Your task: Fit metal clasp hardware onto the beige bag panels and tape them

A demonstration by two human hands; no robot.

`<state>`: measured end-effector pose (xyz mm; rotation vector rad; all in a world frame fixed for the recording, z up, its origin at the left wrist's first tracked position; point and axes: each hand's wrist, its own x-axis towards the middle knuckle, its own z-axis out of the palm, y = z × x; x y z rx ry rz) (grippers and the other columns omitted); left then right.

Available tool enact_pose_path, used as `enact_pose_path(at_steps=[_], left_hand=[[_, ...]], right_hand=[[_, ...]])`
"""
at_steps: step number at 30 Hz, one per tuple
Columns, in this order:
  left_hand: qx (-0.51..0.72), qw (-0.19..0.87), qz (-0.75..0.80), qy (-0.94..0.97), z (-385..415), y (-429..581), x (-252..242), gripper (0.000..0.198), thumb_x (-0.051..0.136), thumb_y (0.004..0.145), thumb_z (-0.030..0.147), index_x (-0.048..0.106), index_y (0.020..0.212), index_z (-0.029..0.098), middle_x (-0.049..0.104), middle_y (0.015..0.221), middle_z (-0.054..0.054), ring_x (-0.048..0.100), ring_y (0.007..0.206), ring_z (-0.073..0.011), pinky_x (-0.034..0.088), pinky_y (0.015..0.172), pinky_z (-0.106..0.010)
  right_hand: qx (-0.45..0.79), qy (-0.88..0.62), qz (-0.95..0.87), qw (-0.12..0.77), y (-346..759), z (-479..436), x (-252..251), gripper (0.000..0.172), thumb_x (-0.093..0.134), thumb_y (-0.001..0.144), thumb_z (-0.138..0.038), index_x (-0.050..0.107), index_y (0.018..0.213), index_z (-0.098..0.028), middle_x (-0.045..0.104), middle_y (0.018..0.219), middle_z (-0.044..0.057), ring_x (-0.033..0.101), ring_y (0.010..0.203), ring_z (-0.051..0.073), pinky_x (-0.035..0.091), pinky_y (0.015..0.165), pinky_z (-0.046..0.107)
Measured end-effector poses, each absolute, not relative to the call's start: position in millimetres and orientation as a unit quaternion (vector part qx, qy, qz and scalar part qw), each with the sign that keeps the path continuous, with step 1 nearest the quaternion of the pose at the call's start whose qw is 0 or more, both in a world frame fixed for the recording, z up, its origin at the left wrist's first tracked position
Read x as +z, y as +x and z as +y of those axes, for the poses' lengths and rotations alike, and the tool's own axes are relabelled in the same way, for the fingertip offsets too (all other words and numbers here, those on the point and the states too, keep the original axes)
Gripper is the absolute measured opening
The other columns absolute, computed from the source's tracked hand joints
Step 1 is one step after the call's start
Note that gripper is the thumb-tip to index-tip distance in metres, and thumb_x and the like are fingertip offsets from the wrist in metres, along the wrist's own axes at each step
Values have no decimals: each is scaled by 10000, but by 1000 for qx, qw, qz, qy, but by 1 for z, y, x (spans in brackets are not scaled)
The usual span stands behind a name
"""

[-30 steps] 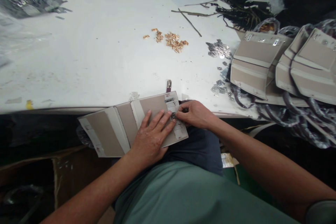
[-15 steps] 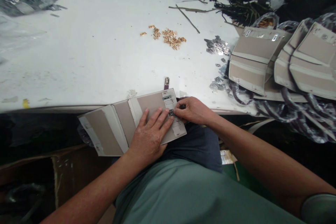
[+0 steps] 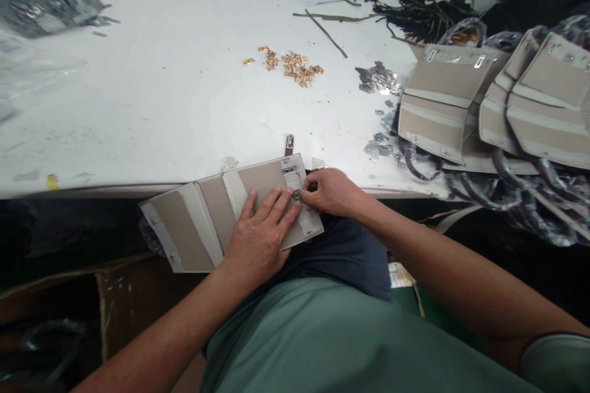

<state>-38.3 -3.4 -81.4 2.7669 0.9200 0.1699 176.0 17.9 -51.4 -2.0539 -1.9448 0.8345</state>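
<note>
A beige bag panel (image 3: 216, 202) with pale strips lies across my lap, against the table's front edge. My left hand (image 3: 260, 230) rests flat on it, fingers stretched out and slightly apart. At the panel's right end, my right hand (image 3: 329, 192) pinches at a small square metal plate (image 3: 297, 195), close to my left fingertips. Another metal fitting (image 3: 289, 169) sits in a slot just above. Past the panel's upper edge a dark strap tab with a metal clasp (image 3: 289, 143) sticks out over the table.
On the white table (image 3: 184, 104) lie gold-coloured fittings (image 3: 302, 69) and a heap of small metal plates (image 3: 378, 78). Several similar beige bags (image 3: 437, 80) with wrapped handles are stacked at the right. Bagged metal parts (image 3: 50, 0) lie at the far left, dark strips (image 3: 415, 12) at the back.
The view has shifted slightly. Both hands stay at nearly the same place on the panel, with the right fingers still at the small metal plate.
</note>
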Motion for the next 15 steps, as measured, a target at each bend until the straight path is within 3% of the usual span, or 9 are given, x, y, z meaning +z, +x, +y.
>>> enact_pose_path(at_steps=[9,12,15], left_hand=[[50,121,311,941,1,-41,-77,783,689,807,331,428,1534,201,380,1641,-126,269,1540,-350,124,1267,-639],[35,82,315,945,-19,-47,-63,741,636,849,383,422,1529,182,415,1616,-152,319,1514,-349,239,1222,-646],[43,-45,303,951,-44,-44,-76,615,456,964,465,485,1483,136,461,1580,-180,390,1470,-357,421,1096,-623]], right_hand=[[303,-708,-627,119,180,20,-51,52,647,777,-255,632,806,-214,688,733,6,592,673,152,379,607,242],[331,-693,-629,117,176,9,-46,68,633,763,-277,587,733,-236,684,705,24,617,671,194,410,611,287],[319,-672,-653,141,166,0,-55,150,638,731,-340,564,614,-281,678,637,60,631,624,256,462,607,362]])
